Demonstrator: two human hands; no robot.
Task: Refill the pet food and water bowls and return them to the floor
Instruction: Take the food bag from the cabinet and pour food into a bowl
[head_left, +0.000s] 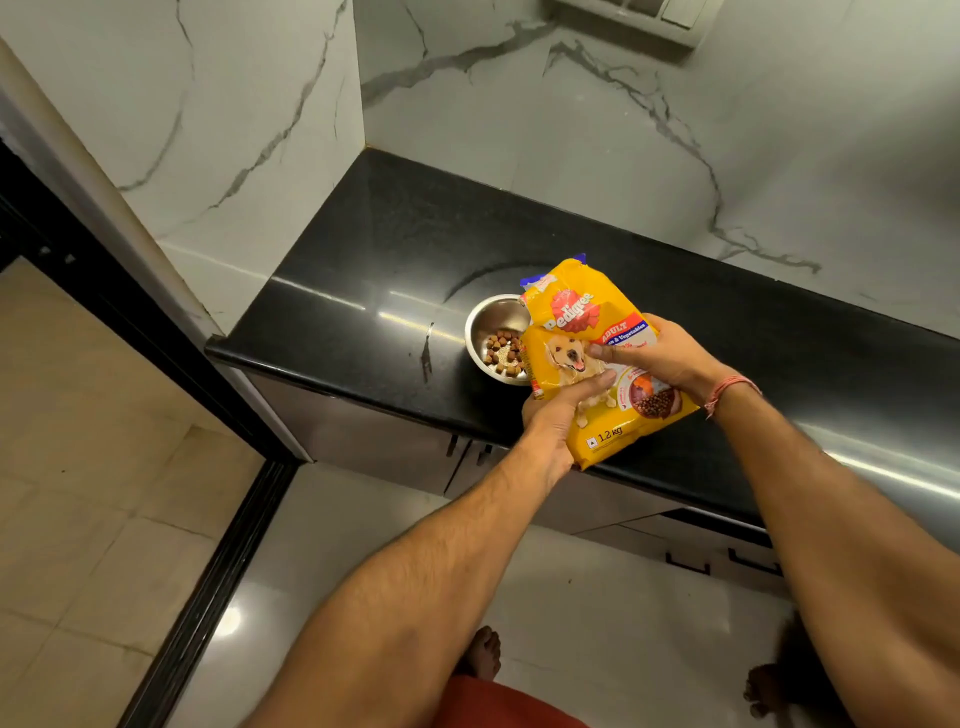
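Observation:
A yellow pet food bag (582, 322) is held over the black counter (363, 291), its opened top pointing away from me. My left hand (556, 415) grips its lower left edge, thumb across the front. My right hand (660, 358) grips its right side, fingers curled over the front. Just left of the bag, a steel bowl (491, 317) sits on the counter with brown kibble (503, 353) covering part of its bottom. The bag hides the bowl's right side. No water bowl is in view.
Marble walls (571, 140) close the counter at the back and left. Cabinet fronts with dark handles (691, 566) run below the counter. A black door track (218, 582) crosses the tiled floor at left. My bare feet (485, 654) stand on the floor.

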